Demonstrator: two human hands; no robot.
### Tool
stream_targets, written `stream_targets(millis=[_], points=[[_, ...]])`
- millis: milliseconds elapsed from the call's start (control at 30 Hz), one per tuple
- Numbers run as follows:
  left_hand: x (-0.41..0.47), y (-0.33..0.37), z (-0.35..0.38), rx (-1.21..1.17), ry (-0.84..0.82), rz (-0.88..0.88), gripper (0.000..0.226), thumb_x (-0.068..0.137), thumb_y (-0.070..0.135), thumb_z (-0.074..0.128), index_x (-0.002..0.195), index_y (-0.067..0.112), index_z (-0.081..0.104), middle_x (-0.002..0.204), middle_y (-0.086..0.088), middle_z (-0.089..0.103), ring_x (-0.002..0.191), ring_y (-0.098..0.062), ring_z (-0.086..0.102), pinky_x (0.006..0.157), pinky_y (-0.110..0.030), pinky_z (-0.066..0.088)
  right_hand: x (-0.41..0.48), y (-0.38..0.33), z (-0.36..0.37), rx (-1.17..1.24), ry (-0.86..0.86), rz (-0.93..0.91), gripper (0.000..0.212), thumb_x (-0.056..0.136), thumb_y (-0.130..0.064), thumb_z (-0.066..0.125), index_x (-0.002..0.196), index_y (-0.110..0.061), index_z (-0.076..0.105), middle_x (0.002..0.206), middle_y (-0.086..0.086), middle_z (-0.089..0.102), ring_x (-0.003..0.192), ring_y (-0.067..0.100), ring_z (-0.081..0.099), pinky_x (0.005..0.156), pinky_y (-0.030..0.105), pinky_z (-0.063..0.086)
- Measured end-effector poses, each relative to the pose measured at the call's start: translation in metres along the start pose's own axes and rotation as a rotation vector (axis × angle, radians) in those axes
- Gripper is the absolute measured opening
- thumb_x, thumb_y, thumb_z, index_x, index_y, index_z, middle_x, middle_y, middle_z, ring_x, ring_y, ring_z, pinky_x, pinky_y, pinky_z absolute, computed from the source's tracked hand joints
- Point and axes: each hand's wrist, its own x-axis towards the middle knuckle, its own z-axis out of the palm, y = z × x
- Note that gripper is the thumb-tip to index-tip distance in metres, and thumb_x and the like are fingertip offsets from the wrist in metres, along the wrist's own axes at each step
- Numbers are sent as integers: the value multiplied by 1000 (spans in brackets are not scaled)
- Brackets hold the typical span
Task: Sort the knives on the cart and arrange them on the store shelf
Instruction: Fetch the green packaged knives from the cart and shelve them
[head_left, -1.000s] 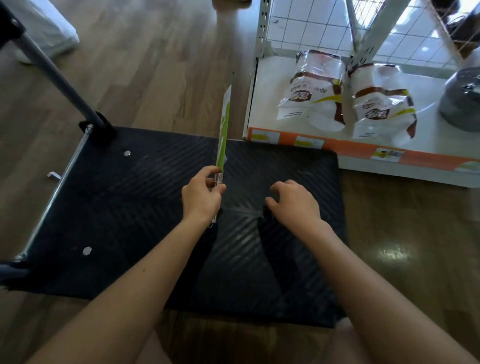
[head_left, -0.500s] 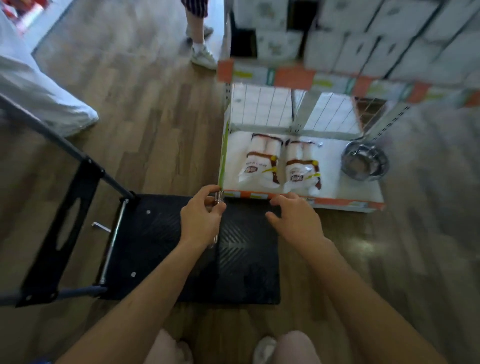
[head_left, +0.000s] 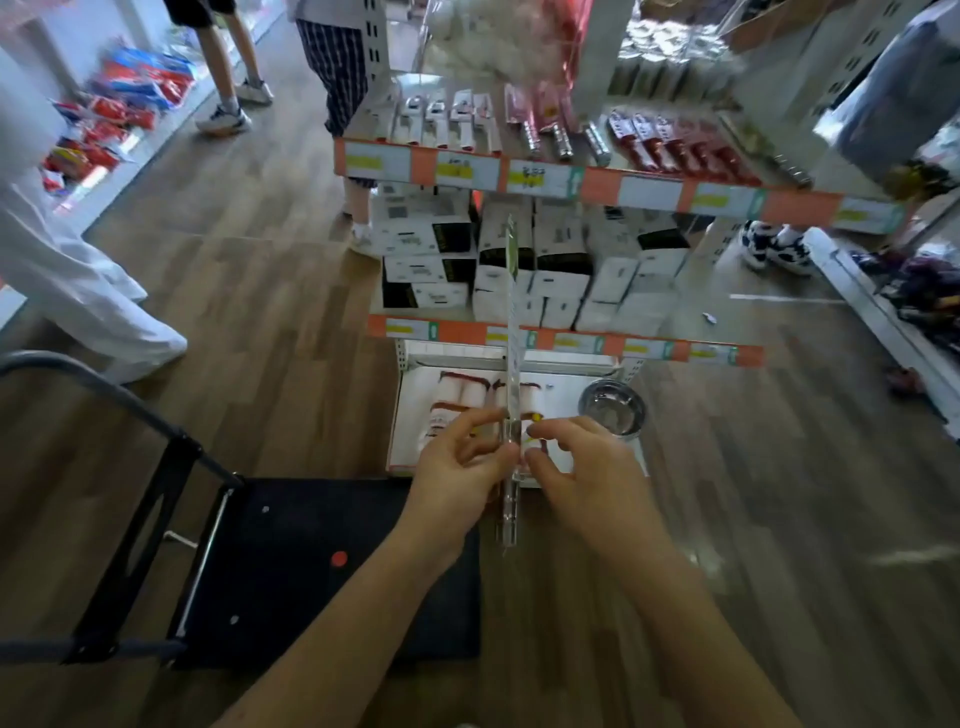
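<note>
Clear-packed knife with a green-and-white card (head_left: 511, 312) stands upright and edge-on between both hands, beside the black flat-deck cart (head_left: 311, 571). Its long axis points away toward the orange-edged upper store shelf (head_left: 545, 179), where similar packed knives lie. The left grip (head_left: 462, 467) pinches the handle end from the left. The right grip (head_left: 587, 467) has fingertips at the pack's right side, but I cannot tell whether it holds. Both are equally near the knife.
</note>
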Motion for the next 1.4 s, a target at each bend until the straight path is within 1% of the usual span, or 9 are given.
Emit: stream_targets(millis=[100, 200, 567, 733, 833, 967, 1100, 1267, 1400], points=[[-9, 15, 20, -75, -32, -5, 33, 86, 2, 58, 118, 14, 56, 102, -13, 68, 97, -29, 65, 87, -45, 53, -16, 5, -27, 77, 33, 8, 27, 89, -29, 58, 114, -22, 64, 101, -14, 55, 79, -7, 49, 63, 0, 37], [-17, 25, 37, -109, -65, 6, 34, 87, 2, 57, 119, 12, 53, 102, -18, 67, 97, -33, 65, 85, -51, 53, -32, 10, -47, 145, 23, 55, 27, 87, -31, 60, 114, -25, 63, 97, -19, 52, 86, -6, 51, 71, 3, 40], [0, 52, 64, 58, -181, 69, 22, 91, 11, 54, 108, 24, 53, 94, 4, 71, 94, -19, 66, 84, -40, 53, -29, 3, -66, 236, -4, 158, 11, 82, -31, 68, 79, -30, 58, 63, -19, 56, 55, -9, 56, 52, 1, 42], [29, 71, 68, 121, -228, 142, 24, 89, 12, 58, 111, 18, 51, 90, 3, 72, 74, -10, 66, 67, -38, 53, 6, 4, -70, 148, 103, 205, 19, 82, -31, 68, 98, -21, 67, 74, -15, 58, 63, -6, 53, 56, 0, 40], [52, 78, 72, 145, -231, 171, 24, 86, 15, 63, 106, 22, 52, 86, 6, 71, 64, 0, 65, 53, -22, 51, 27, 4, -69, 57, 169, 208, 27, 84, -32, 65, 107, -18, 65, 93, -4, 69, 77, 3, 59, 71, 13, 48], [82, 82, 83, 134, -224, 197, 22, 84, 15, 66, 100, 23, 53, 75, 10, 71, 66, 1, 67, 62, -21, 52, 47, 6, -71, -227, 279, 180, 30, 91, -44, 50, 109, -22, 59, 100, -5, 67, 80, 7, 58, 56, 8, 31], [104, 88, 105, 59, -228, 202, 19, 85, 12, 64, 98, 18, 51, 73, 5, 70, 66, -6, 68, 60, -27, 55, 67, 13, -77, -429, 404, 209, 47, 88, -49, 52, 127, -21, 51, 113, -2, 63, 101, 17, 62, 73, 27, 49], [131, 99, 145, -28, -218, 246, 20, 85, 6, 62, 88, 23, 51, 75, -1, 65, 56, 4, 62, 47, -8, 45, 97, 38, -98, -613, 432, 275, 54, 50, -44, 87, 91, -12, 72, 73, 1, 71, 61, 18, 68, 41, 25, 49], [156, 101, 187, -20, -167, 314, 25, 83, 7, 64, 86, 27, 50, 73, 2, 65, 61, 0, 64, 54, -10, 48, 121, 64, -131, -531, 337, 270, 32, 93, -36, 52, 120, -19, 53, 111, -1, 64, 99, 17, 63, 76, 28, 52]])
